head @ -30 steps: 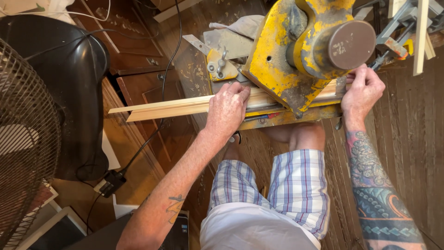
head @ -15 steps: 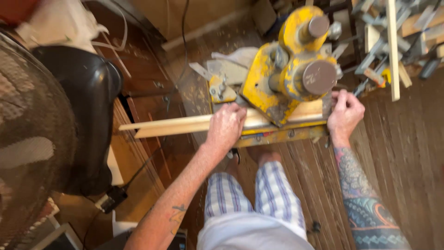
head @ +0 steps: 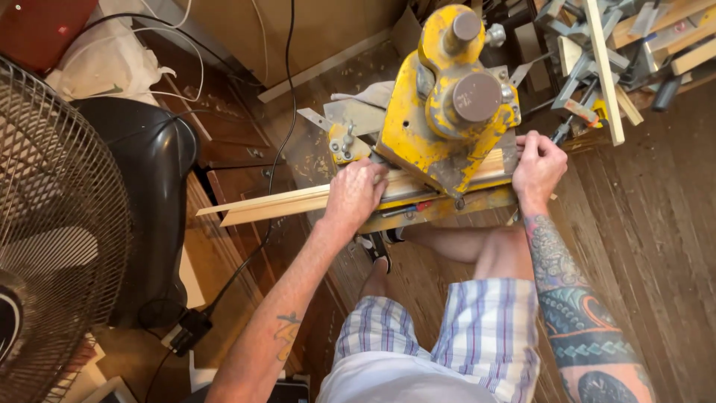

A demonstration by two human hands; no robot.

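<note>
Clutter first: a wire-caged fan (head: 52, 246) filled the left edge, a black rounded bin (head: 153, 172) sat just beside it, and a black cable (head: 280, 142) ran down across the wooden floor (head: 656, 224) to a power block near the bin. A pile of clamps and wood offcuts (head: 604, 52) lay at upper right, near the saw. The yellow miter saw (head: 447, 112) stood on the floor ahead of the knees, its head and motor covering the middle of the wood strip (head: 276, 203).

Strip lay flat on the saw bed against the fence, long axis running left-right, slightly raised toward the right; its free end pointed left past the saw, over the floor toward the bin.

Left hand (head: 356, 195) pressed down on the strip just left of the blade, fingers together and curled over it. Right hand (head: 538, 168) gripped the strip's right end at the saw's edge, fingers curled closed.
</note>
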